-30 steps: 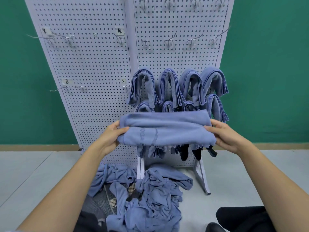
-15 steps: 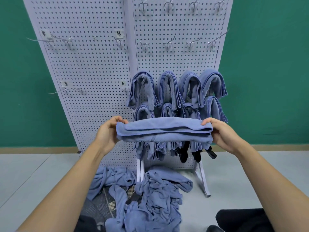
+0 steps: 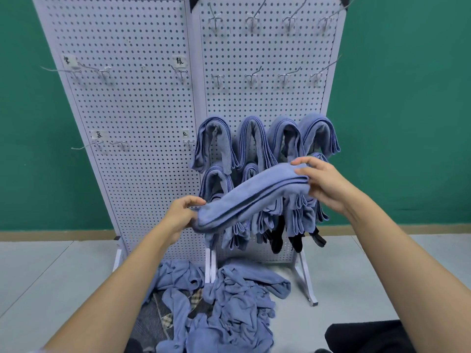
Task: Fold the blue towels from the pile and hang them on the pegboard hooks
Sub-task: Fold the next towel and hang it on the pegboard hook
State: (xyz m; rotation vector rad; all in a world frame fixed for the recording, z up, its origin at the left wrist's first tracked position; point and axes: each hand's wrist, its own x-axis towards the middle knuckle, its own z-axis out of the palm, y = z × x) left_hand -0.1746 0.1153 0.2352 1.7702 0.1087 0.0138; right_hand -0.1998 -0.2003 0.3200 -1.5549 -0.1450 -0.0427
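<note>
Folded blue cloth towel [image 3: 252, 197], long narrow band of several layers: held in mid-air in front of lower right panel of white perforated pegboard [image 3: 267, 103], supported only by the two hands. Long axis slanted, low at left end, high at right end, slight sag between.

Left hand [image 3: 181, 215]: fingers and thumb curled round low left end, firm hold. Right hand [image 3: 321, 182]: closed over high right end, thumb and fingertips pinching the layers. Right end seemingly nearer the board; left end nearer the body.

Behind the band: blue towels already draped [image 3: 254, 138] in two rows, four across in upper row. Next row up: four bare metal hooks [image 3: 251, 79], well above the band's midpoint. Likely targets.

Judgement: midpoint to be lifted over one prong, axis crosswise to it, ends left to drop either side.

At foot of board, on grey floor [image 3: 51, 271]: loose pile of crumpled blue towels [image 3: 234, 307], plenty left.
</note>
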